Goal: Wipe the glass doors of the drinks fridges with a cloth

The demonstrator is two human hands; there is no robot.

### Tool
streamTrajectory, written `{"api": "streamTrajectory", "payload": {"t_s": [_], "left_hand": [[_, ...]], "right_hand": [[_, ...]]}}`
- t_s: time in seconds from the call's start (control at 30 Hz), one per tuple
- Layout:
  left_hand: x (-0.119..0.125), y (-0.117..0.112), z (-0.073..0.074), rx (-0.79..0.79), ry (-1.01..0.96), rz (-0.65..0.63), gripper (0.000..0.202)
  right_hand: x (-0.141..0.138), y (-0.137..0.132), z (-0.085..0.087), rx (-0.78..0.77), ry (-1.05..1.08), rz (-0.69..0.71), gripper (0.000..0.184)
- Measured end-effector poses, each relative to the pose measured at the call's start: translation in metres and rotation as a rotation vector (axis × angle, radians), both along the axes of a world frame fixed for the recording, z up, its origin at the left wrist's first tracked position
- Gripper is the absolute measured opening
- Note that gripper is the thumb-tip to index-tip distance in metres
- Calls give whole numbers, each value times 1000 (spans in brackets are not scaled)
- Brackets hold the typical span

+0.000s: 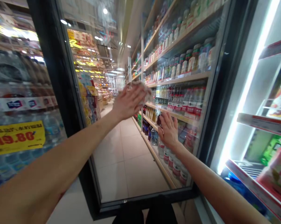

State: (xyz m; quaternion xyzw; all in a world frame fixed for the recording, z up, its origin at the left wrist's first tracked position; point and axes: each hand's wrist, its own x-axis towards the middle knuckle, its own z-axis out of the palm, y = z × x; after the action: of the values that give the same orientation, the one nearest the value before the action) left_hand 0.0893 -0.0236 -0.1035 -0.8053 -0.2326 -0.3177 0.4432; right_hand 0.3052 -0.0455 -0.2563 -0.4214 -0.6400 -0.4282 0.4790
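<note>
My left hand point(128, 102) reaches out to the glass door point(121, 161) and presses a pale crumpled cloth point(143, 88) against the pane; the hand is smeared by motion. My right hand point(168, 129) lies flat on the same pane, lower and to the right, fingers stretched upward with nothing in them. The door has a black frame point(58, 77) and stands swung open in front of me. Through its glass I see a tiled aisle and shelves of bottles point(184, 102).
To the right, the lit cooler interior point(252, 93) stands open, with shelves holding packaged goods point(274, 168). On the left is another cooler door with bottles and a yellow 19.80 price tag point(16, 137). Tiled floor point(70, 208) runs below the door.
</note>
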Motion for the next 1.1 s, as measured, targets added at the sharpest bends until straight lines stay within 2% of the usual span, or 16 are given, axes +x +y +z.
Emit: {"api": "streamTrajectory", "payload": {"t_s": [0.07, 0.13, 0.17, 0.27, 0.3, 0.33, 0.47, 0.53, 0.57, 0.63, 0.7, 0.8, 0.9, 0.97, 1.0, 1.1], "left_hand": [[-4, 2, 16, 31, -290, 56, 55], [-3, 3, 16, 40, -361, 68, 57], [-1, 2, 8, 34, -281, 53, 56], [5, -1, -22, -10, 169, -24, 47], [6, -2, -27, -17, 248, -38, 46], [6, -2, -28, -13, 242, -40, 46], [9, 0, -5, 42, -223, -7, 56], [11, 1, 0, 24, -277, -18, 60], [11, 1, -3, 13, -252, -26, 61], [5, 0, -19, 7, -221, -24, 64], [-10, -3, -41, 24, -286, -1, 72], [-40, -5, -73, 52, -450, 49, 84], [-58, 0, -92, 84, -505, 70, 86], [-58, 4, -98, 95, -516, 76, 87], [-56, 5, -100, 97, -523, 80, 88], [-49, 6, -101, 91, -536, 97, 84]], "right_hand": [[2, 1, 0, 8, -5, -1, 62], [1, 1, 0, 4, 6, -2, 61], [1, 1, -1, -1, 13, -3, 61], [2, 0, -2, -30, 25, -3, 61], [3, -2, -2, -35, 18, 2, 61], [4, -3, -2, -36, 9, 10, 61], [-3, -10, 12, 48, 28, 103, 61], [-19, -10, 29, 117, 51, 224, 60], [-31, -9, 39, 138, 55, 296, 59], [-58, -4, 57, 148, 38, 419, 56], [-85, 2, 69, 117, 32, 434, 51], [-122, 8, 79, 61, 54, 271, 44], [-140, 14, 85, 102, 42, 122, 40], [-129, 18, 86, 171, -22, 74, 36], [-114, 19, 85, 194, -45, 52, 34], [-35, 17, 71, 204, 16, -29, 31]]}}
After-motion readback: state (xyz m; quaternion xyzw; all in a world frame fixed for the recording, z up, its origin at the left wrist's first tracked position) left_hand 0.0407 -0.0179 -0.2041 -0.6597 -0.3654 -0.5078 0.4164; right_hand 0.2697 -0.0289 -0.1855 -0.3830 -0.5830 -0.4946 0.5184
